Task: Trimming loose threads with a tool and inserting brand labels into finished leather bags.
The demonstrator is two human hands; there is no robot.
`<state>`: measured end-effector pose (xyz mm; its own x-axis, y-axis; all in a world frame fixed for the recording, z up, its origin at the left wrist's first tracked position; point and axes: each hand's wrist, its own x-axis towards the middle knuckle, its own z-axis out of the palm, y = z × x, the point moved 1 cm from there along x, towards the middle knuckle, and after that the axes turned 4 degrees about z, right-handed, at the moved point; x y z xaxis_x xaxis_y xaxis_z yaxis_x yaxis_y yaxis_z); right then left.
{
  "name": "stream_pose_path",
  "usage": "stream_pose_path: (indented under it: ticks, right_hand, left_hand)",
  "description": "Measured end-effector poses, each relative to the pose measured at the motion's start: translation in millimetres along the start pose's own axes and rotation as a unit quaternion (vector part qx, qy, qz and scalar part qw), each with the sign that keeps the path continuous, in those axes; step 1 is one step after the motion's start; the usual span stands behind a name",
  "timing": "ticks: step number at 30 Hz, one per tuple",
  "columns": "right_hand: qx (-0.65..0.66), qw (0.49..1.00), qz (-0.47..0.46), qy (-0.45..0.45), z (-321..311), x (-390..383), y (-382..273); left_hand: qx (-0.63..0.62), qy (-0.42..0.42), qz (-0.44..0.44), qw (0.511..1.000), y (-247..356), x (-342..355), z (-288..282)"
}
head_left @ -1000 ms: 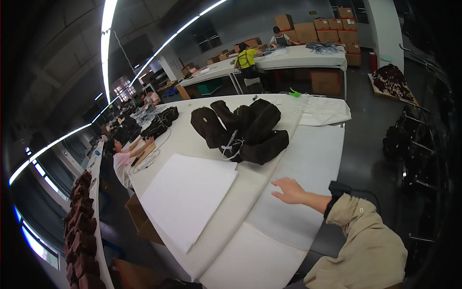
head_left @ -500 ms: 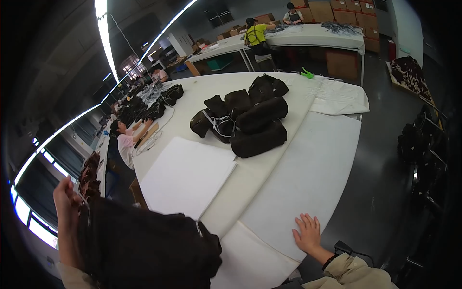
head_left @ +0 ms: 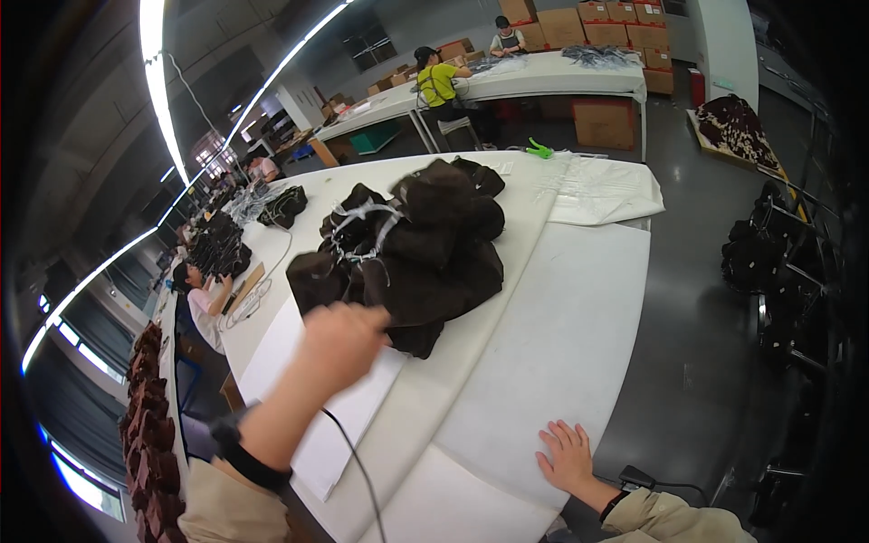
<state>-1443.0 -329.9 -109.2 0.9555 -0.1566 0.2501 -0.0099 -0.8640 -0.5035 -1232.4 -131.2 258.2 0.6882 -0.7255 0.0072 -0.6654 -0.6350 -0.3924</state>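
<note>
A heap of dark brown fabric bundles [head_left: 434,281] lies on the white table, with pale cords [head_left: 362,217] trailing over its left side. My left hand [head_left: 342,348], smeared by motion, is closed at the near edge of the heap, its curled fingers on the dark cloth. Its exact hold is hard to make out. My right hand [head_left: 568,457] rests flat on the white sheet [head_left: 552,335] at the table's right side, fingers spread, holding nothing. White sheets [head_left: 308,443] lie partly under my left forearm.
Folded white plastic [head_left: 606,192] and a green clamp [head_left: 540,149] sit at the far right end. A black cable [head_left: 362,471] hangs by my left arm. A person in pink [head_left: 204,303] works at the table's left. Dark goods hang on a rack [head_left: 760,244] at right.
My left hand has swung from the lower left to the heap, bringing the dark bundle onto it. The view has shifted somewhat; my right hand stays flat on the table.
</note>
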Motion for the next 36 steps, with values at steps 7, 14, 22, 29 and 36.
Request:
stream_pose_path:
  ticks: [7, 14, 22, 29, 36]
  right_hand:
    - [-0.011, 1.000, -0.025, -0.010, 0, 3, -10]
    - [-0.048, 0.999, -0.007, -0.017, 7, -8, 2]
    - [-0.050, 0.991, -0.075, -0.095, 9, -6, 2]
    - [0.210, 0.900, -0.122, -0.362, -49, 22, 117]
    - [0.197, 0.901, 0.082, -0.377, -100, 89, 271]
  left_hand:
    - [-0.452, -0.104, 0.089, 0.881, 196, -140, 220]
    - [-0.237, 0.152, -0.088, 0.955, 268, -178, 246]
    - [-0.323, 0.020, -0.143, 0.935, 285, -196, 288]
    - [-0.284, -0.043, -0.110, 0.951, 284, -156, 256]
    - [-0.268, -0.003, -0.342, 0.901, 332, -122, 305]
